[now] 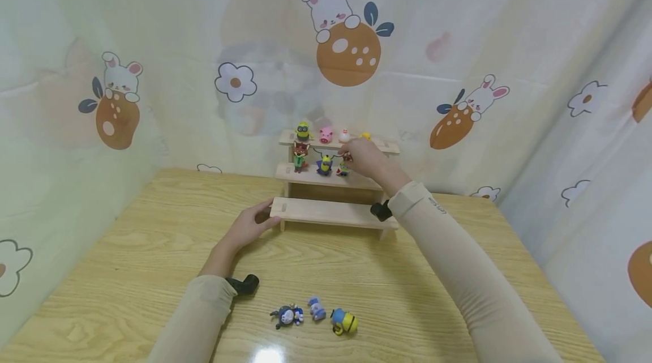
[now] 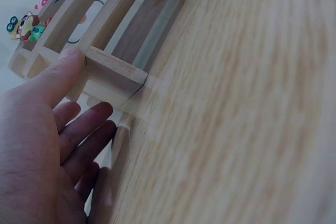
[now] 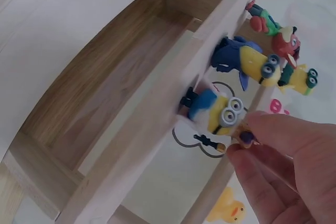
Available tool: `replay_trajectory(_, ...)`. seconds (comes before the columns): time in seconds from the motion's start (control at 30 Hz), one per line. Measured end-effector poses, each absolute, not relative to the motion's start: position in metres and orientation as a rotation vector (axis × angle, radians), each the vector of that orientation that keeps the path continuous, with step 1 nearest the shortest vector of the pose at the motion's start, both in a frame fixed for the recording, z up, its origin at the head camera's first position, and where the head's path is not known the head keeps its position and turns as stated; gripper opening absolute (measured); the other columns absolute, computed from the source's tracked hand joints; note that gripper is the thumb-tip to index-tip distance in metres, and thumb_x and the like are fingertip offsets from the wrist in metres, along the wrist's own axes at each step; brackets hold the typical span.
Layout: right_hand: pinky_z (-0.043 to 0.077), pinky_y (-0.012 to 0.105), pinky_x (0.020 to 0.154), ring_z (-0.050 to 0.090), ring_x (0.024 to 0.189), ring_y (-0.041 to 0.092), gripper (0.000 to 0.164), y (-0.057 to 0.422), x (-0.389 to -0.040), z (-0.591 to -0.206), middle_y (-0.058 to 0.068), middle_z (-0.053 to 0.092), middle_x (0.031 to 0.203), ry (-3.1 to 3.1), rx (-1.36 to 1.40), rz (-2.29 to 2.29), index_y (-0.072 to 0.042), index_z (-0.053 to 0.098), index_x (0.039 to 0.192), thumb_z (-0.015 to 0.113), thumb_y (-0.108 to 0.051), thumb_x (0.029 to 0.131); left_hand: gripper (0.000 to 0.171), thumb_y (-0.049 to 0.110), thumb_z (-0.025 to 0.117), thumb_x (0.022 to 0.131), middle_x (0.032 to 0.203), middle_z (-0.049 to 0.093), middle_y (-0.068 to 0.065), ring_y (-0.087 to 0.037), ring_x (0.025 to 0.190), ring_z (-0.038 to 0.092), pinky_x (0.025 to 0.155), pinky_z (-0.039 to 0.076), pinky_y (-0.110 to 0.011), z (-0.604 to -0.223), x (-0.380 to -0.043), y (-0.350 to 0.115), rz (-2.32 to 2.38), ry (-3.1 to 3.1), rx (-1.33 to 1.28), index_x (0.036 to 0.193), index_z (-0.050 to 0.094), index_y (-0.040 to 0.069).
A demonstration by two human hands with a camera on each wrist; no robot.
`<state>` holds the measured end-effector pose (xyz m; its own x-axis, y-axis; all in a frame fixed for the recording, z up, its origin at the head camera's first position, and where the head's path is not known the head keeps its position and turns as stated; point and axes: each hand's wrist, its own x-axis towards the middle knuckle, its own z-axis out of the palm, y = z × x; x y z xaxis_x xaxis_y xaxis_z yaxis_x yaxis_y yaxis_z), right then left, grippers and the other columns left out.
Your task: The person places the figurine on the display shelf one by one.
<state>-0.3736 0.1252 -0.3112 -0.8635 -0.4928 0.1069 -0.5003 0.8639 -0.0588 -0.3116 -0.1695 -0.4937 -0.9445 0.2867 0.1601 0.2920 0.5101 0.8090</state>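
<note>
My right hand is at the middle tier of a three-tier wooden display stand. Between thumb and fingertips it pinches a small brownish figurine, mostly hidden by the fingers. Beside the pinch stands a minion figurine; further along that tier are a caped minion and a fox figurine. At the stand's left end, my left hand touches the lowest tier with its thumb, the other fingers extended loosely beside it.
On the top tier stand a green-and-yellow minion, a pink pig, a white bird and a yellow duck. Near the front of the table lie a dark grey figurine, a blue-grey figurine and a blue-and-yellow minion.
</note>
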Motion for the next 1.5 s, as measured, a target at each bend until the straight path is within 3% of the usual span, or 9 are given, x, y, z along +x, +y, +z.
replay_trajectory(0.17,0.052,0.04,0.091,0.064,0.105,0.027,0.034,0.133,-0.363,-0.308,0.014,0.062,0.126,-2.879,0.767,0.154,-0.004,0.063,0.122,0.065,-0.015,0.089,0.075,0.051,0.06,0.089,0.132,0.058,-0.013,-0.032,0.129,0.048,0.109,0.034,-0.051,-0.493,-0.311,-0.169,-1.449,-2.733,-0.528,0.147,0.035,0.01)
replay_trajectory(0.43,0.054,0.038,0.083,0.065,0.098,0.024,0.029,0.133,-0.297,-0.311,0.009,0.066,0.113,-2.834,0.76,0.38,-0.01,0.066,0.117,0.063,-0.024,0.092,0.074,0.049,0.06,0.089,0.132,0.058,-0.013,-0.032,0.131,0.046,0.11,0.032,-0.052,-0.491,-0.309,-0.17,-1.43,-2.74,-0.514,0.147,0.035,0.009)
replay_trajectory(0.73,0.053,0.022,0.074,0.065,0.088,0.011,0.027,0.129,-0.218,-0.353,0.002,0.069,0.104,-2.947,1.111,0.49,-0.012,0.069,0.112,0.065,-0.027,0.091,0.075,0.05,0.06,0.089,0.132,0.058,-0.013,-0.033,0.131,0.045,0.111,0.031,-0.053,-0.493,-0.31,-0.168,-1.425,-2.747,-0.524,0.147,0.035,0.01)
replay_trajectory(0.9,0.051,0.021,0.075,0.064,0.089,0.012,0.029,0.124,-0.188,-0.371,0.001,0.068,0.107,-3.088,1.311,0.422,-0.013,0.068,0.113,0.066,-0.03,0.09,0.075,0.051,0.06,0.089,0.13,0.059,-0.013,-0.033,0.131,0.045,0.11,0.031,-0.054,-0.493,-0.309,-0.167,-1.43,-2.742,-0.53,0.147,0.035,0.011)
replay_trajectory(1.17,0.05,0.02,0.072,0.06,0.088,0.006,0.036,0.116,-0.166,-0.381,-0.004,0.065,0.1,-3.303,1.382,0.271,-0.018,0.065,0.108,0.075,-0.039,0.081,0.075,0.049,0.061,0.089,0.133,0.057,-0.014,-0.033,0.134,0.042,0.112,0.028,-0.053,-0.495,-0.31,-0.167,-1.445,-2.728,-0.514,0.147,0.035,0.011)
replay_trajectory(1.5,0.047,0.018,0.065,0.049,0.073,0.0,0.038,0.109,-0.15,-0.39,-0.012,0.056,0.088,-3.376,1.321,0.112,-0.024,0.061,0.1,0.083,-0.034,0.072,0.075,0.047,0.062,0.089,0.132,0.058,-0.016,-0.034,0.132,0.044,0.111,0.03,-0.053,-0.495,-0.309,-0.168,-1.459,-2.701,-0.547,0.147,0.036,0.008)
